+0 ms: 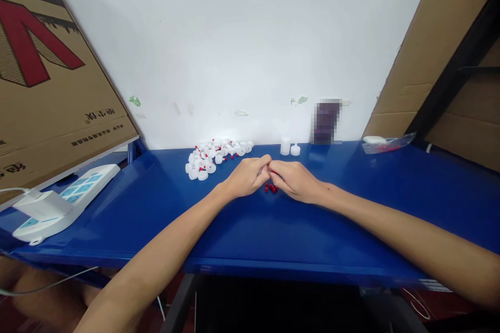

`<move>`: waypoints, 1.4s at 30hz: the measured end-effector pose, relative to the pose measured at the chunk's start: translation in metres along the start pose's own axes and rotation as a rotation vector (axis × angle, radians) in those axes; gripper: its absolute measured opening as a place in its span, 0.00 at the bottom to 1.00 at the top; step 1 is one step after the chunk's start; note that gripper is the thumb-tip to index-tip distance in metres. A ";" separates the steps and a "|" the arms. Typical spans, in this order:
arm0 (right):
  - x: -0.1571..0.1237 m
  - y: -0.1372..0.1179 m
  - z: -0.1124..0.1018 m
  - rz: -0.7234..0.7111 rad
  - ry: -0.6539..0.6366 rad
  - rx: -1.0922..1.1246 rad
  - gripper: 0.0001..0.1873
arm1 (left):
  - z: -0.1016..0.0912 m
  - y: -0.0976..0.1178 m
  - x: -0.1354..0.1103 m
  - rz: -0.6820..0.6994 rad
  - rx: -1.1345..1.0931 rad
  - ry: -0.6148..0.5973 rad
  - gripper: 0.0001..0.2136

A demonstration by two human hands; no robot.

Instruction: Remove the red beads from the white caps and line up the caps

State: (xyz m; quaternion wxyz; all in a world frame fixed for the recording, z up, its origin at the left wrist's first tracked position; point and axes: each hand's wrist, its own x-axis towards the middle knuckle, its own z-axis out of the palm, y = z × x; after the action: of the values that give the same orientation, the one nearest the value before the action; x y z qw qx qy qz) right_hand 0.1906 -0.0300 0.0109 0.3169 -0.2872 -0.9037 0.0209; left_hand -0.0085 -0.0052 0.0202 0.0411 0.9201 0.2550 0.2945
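My left hand (248,176) and my right hand (294,180) meet knuckle to knuckle over the middle of the blue table (242,229). Both have their fingers curled and pinched together where they touch, and what they pinch is too small to make out. Under the right hand lie a few small red pieces (271,188). A pile of white caps (214,157), some with red parts in them, lies just beyond the left hand near the wall. Two white caps (289,148) stand apart behind the right hand.
A white power strip (64,199) lies at the table's left end below a leaning cardboard box (47,78). A clear plastic bag (386,142) lies at the back right beside more cardboard and a black frame (449,78). A blurred dark object (326,120) stands against the wall.
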 end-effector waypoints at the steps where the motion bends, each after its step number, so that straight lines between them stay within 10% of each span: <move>1: 0.000 0.000 -0.001 0.003 0.000 0.011 0.11 | -0.001 -0.001 0.000 0.001 0.002 -0.006 0.08; 18: -0.007 0.038 -0.014 0.277 -0.337 -0.155 0.13 | -0.009 -0.030 -0.010 -0.121 0.154 -0.044 0.10; 42: -0.001 0.016 -0.017 0.175 -0.493 -0.283 0.11 | -0.009 -0.029 -0.009 -0.145 0.156 -0.097 0.12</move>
State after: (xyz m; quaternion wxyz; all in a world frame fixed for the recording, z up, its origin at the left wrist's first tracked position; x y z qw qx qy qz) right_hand 0.2092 -0.0198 0.0202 0.0417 -0.3916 -0.9192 -0.0090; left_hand -0.0329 0.0144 0.0163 0.0028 0.9129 0.3406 0.2250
